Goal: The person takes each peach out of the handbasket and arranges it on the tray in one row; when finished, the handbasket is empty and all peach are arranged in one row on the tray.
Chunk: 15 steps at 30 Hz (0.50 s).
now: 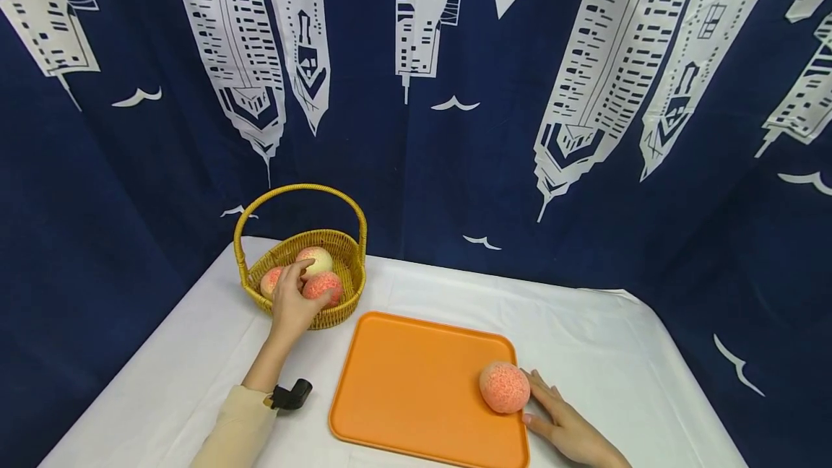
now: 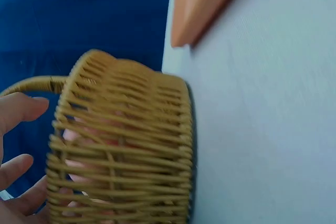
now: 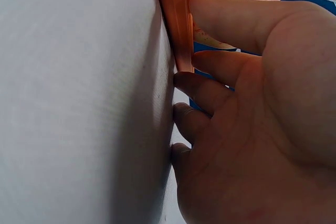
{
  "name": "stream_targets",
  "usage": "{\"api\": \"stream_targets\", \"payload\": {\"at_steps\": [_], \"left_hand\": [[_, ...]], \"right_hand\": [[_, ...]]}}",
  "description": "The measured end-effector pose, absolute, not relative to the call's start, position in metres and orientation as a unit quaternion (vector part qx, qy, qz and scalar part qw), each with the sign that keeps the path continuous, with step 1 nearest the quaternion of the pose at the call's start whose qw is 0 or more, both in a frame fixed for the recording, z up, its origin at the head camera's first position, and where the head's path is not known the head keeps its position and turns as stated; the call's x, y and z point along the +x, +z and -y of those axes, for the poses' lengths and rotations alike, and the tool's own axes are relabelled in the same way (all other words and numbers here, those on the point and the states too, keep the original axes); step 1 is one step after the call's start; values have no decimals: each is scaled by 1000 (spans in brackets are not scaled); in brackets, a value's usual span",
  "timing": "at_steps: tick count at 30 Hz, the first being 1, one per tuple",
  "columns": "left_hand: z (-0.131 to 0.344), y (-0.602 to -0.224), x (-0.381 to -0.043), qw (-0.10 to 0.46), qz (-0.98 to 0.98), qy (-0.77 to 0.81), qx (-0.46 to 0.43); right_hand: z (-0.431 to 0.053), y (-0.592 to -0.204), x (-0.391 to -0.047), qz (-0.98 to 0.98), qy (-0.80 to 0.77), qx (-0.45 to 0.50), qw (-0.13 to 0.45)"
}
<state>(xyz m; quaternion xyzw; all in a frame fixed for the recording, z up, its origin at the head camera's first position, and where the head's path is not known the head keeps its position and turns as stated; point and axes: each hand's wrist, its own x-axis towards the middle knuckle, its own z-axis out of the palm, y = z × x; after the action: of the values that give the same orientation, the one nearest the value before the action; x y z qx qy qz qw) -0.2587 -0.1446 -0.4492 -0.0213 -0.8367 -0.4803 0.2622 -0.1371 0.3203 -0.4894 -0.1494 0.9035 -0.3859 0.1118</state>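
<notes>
In the head view my left hand is over the near rim of a wicker basket, fingers spread around a pink-red peach in it. The left wrist view shows those fingers apart above the basket's side; whether they touch the peach is hidden. Two more peaches, one pale yellow and one orange-pink, lie beside it. On the right part of an orange tray sits another speckled pink peach. My right hand, fingers loosely extended, rests at the tray's right edge beside this peach.
A white cloth covers the table. The basket's tall arched handle rises above the peaches. Behind the table hangs a dark blue curtain with white building prints. A black device is strapped to my left wrist.
</notes>
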Motion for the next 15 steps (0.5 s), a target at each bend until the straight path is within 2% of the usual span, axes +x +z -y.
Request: {"api": "stream_targets", "payload": {"at_steps": [7, 15], "left_hand": [[151, -453, -265, 220, 866, -449, 4], [147, -452, -270, 179, 895, -405, 45]], "right_hand": [[-319, -485, -138, -906, -376, -112, 157], [-319, -485, -139, -912, -363, -107, 161]]}}
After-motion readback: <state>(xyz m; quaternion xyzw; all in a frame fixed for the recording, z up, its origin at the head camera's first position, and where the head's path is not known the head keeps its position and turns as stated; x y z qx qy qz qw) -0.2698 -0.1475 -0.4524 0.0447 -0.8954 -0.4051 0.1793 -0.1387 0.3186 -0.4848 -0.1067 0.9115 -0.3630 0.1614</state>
